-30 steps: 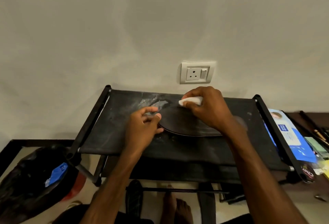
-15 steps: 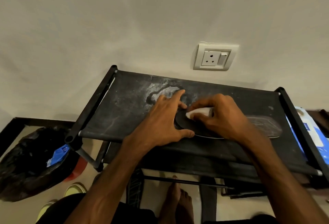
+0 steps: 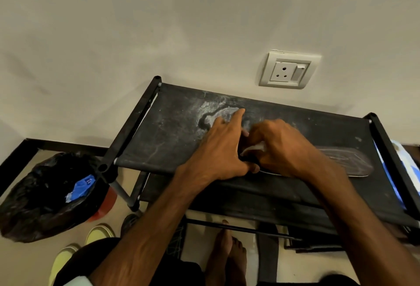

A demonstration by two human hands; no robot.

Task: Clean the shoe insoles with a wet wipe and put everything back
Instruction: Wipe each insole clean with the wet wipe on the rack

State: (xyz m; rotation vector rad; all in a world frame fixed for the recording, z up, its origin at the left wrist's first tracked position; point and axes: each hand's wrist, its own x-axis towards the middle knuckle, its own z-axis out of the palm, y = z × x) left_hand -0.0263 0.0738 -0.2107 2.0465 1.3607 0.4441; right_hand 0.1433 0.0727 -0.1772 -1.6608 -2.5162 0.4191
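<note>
Dim, warm light, perhaps from overhead, casts soft shadows on the wall (image 3: 136,35) behind the shoe rack (image 3: 163,140), whose rails bow toward the edges, and the wet wipe (image 3: 254,148) looks blurred.

Our flat black shoe insole (image 3: 347,160) lies lengthwise on the dusty black fabric shelf (image 3: 163,140), pale scuffs at its right end; a bunched white wet wipe (image 3: 254,148) rests on it.

We read nothing legible here: left of the shoe rack (image 3: 172,131), a blue wrapper (image 3: 81,187) in the black bin bag (image 3: 34,194) bears tiny white print; the blue-and-white pack (image 3: 406,167) at the rack's right end is blurred.
</note>
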